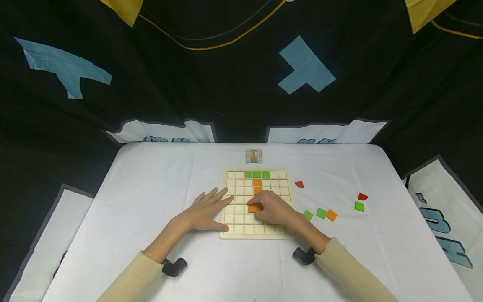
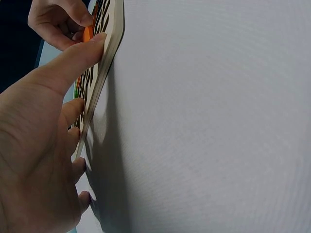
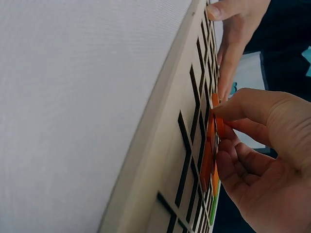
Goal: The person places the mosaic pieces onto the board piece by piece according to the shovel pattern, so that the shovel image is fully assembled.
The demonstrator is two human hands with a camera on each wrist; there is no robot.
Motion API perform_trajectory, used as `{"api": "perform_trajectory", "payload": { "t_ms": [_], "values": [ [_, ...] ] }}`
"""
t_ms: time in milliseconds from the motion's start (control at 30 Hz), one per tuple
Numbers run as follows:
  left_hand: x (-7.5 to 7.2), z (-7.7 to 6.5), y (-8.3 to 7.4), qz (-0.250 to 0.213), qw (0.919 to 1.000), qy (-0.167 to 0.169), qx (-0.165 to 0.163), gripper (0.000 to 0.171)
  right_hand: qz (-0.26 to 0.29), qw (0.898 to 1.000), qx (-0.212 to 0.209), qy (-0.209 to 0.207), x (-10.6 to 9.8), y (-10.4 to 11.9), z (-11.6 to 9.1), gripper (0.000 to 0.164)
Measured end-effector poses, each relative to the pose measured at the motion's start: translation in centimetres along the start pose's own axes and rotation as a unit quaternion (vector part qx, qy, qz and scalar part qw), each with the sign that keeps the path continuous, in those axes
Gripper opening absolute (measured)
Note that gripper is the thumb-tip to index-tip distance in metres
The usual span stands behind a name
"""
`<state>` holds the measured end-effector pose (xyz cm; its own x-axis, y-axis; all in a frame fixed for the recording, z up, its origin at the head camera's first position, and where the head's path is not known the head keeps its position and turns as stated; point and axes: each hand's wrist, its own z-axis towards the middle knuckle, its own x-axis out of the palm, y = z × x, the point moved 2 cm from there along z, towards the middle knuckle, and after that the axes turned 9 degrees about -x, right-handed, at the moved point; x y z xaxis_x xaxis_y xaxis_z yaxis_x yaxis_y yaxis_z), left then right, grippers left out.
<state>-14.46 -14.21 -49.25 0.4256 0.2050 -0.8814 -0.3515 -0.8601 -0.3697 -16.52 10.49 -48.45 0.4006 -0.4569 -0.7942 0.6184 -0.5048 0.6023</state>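
Observation:
A pale wooden grid board lies on the white table. Three green tiles sit side by side in its far row, with orange tiles in a column below the middle one. My right hand is over the board, thumb and fingers pinching an orange square tile low above the grid. More orange shows just under those fingertips in the right wrist view. With fingers spread, my left hand rests at the board's left side, its thumb on the rim in the left wrist view.
Right of the board lie loose green tiles, an orange tile and two red rounded wedge pieces. Behind the board is a small card printed with a grid. Black curtains hang beyond the table's far edge.

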Motion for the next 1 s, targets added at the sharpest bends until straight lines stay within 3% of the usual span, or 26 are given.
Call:
{"api": "perform_trajectory", "payload": {
  "t_ms": [1000],
  "values": [
    [0.09, 0.18, -0.01, 0.008, 1.0, 0.002, -0.002, 0.091, -0.018, 1.0, -0.018, 0.009, 0.74, -0.24, 0.4, 0.032]
  ]
}}
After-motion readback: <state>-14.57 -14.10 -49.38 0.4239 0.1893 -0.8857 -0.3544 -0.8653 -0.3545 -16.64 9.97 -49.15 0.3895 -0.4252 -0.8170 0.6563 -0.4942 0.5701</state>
